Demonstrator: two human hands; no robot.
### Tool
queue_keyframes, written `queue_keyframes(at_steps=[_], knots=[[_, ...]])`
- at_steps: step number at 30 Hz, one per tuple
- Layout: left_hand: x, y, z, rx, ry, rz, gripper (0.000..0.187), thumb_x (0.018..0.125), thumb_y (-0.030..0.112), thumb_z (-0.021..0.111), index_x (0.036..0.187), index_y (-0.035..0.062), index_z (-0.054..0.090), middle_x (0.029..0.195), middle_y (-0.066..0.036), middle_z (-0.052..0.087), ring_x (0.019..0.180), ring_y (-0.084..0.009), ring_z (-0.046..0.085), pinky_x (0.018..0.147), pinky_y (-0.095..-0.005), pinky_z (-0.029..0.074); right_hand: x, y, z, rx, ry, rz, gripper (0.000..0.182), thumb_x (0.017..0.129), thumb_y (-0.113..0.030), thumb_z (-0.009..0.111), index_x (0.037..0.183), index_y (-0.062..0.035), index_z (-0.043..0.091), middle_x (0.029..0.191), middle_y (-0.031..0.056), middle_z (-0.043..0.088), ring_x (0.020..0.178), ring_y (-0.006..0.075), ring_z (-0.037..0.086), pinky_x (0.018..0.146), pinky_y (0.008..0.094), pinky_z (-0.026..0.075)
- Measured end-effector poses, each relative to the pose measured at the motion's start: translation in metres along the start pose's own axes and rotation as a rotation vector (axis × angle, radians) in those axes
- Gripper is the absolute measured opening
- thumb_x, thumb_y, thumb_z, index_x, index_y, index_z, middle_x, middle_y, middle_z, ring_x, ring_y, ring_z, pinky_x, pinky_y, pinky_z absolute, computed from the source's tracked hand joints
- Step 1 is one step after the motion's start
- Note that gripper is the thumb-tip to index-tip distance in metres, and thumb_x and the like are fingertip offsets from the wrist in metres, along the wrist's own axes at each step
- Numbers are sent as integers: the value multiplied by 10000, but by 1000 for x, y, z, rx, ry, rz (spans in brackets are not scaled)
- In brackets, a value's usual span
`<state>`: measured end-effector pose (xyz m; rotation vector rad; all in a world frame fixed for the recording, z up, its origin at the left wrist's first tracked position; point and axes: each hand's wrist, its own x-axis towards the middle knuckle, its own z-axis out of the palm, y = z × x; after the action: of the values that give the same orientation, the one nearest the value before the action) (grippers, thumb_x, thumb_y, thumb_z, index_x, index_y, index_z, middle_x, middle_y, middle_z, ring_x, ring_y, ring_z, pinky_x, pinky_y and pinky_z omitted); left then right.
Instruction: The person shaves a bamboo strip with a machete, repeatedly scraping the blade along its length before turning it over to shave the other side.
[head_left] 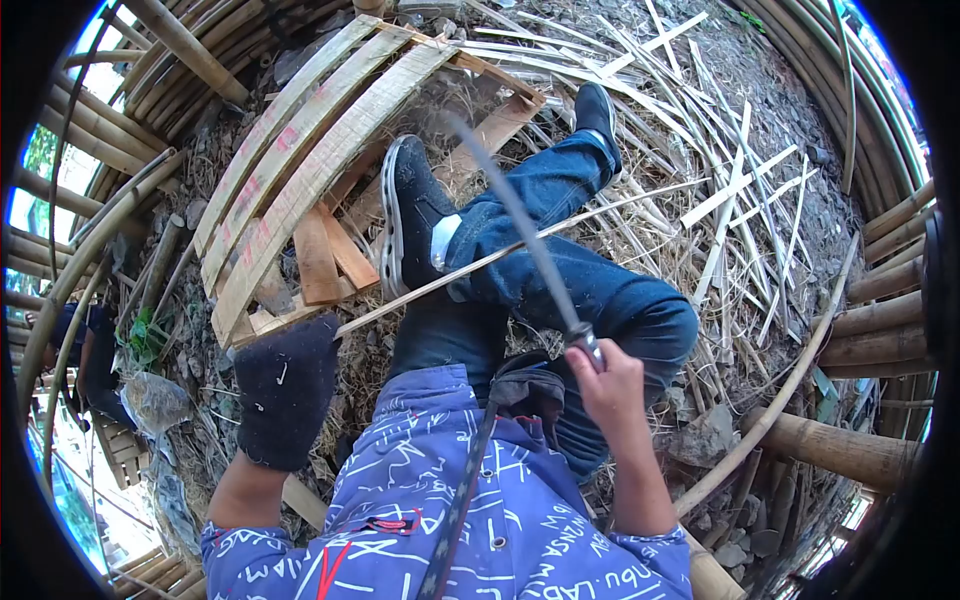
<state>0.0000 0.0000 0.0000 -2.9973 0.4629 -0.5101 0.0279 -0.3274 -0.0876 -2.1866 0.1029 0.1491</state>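
Note:
My left hand (287, 392), in a dark glove or cloth wrap, is closed round the lower left end of a thin bamboo strip (470, 268). The strip slants up to the right across my legs. My bare right hand (608, 385) grips the dark handle of a long blade (525, 225), its far end raised and blurred. The blade crosses over the strip in this view; whether they touch cannot be made out. Below my hands are my crossed legs in jeans (600, 300) and dark shoes (415, 205).
A slatted wooden pallet (300, 190) lies at the upper left. Split pale strips (735, 190) are scattered at the upper right. Bamboo poles (850, 450) stand or lie at both sides. Another person (95, 365) is partly visible at the far left.

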Motion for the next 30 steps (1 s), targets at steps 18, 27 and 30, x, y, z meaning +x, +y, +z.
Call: queue_keyframes(at_steps=[18,27,30], knots=[[31,13,-21,-213,-272,-101,261,732,80,755,962,104,632,693,-111,646,581,-278,619,534,-381,461,-4,17,50,249,-98,-76,291,823,-256,723,795,9,607,582,176,566,507,303,598,493,348,441],[44,22,-27,-236,-215,-144,217,737,114,751,924,76,647,626,-119,617,540,-296,607,524,-395,457,13,0,54,316,-1,-28,333,866,-304,672,771,4,590,578,172,561,506,313,584,501,375,433],[43,22,-32,-245,-140,-111,200,738,109,748,906,66,648,635,-124,622,551,-303,613,524,-395,456,23,20,59,247,40,-57,347,838,-326,706,762,-5,597,566,166,564,494,289,586,487,370,431]])
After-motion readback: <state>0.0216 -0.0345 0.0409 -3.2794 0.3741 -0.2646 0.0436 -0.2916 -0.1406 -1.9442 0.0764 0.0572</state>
